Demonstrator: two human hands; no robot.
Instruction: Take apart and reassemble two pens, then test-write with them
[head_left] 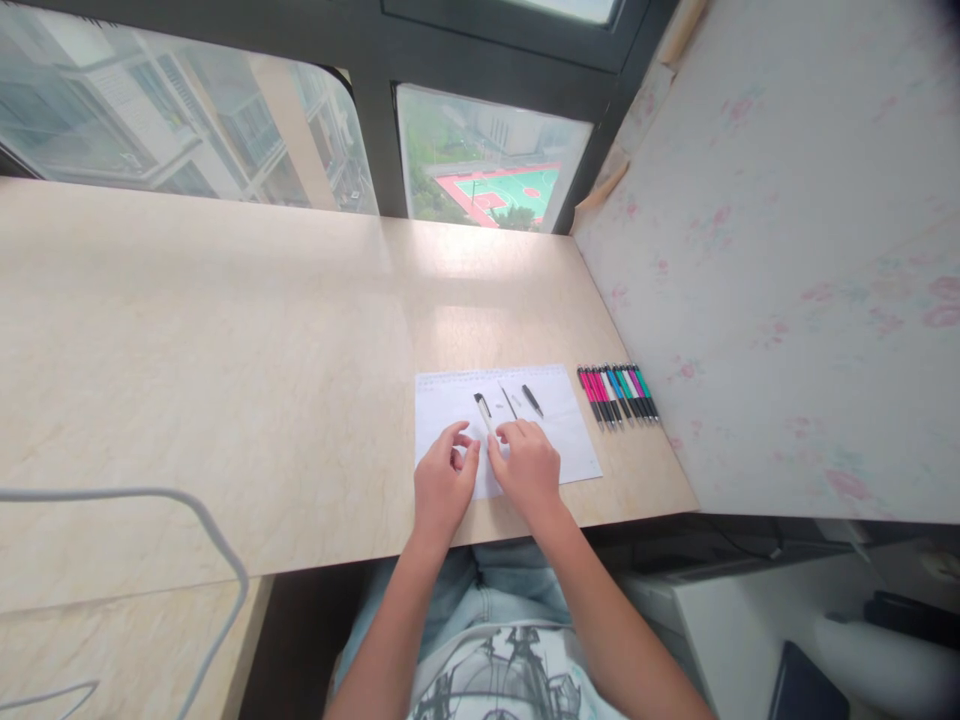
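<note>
My right hand (528, 462) has its thumb and fingers closed around the lower end of a white pen barrel (484, 409) with a black clip at its top. Just left of it, my left hand (445, 474) curls loosely above the paper. Its thumb and fingers are apart, with nothing visible between them. Both hands rest over a white sheet of paper (566, 440). Beyond my right fingers lie a thin pen refill (508, 402) and a black pen grip section (532, 401) with a metal tip. Tiny pale parts near the refill are too small to name.
A row of several colored pens (616, 396) lies right of the paper, beside the flowered wall (787, 330). The pale desk (225, 380) stretches left beneath the windows. A grey cable (202, 515) loops over its left front part.
</note>
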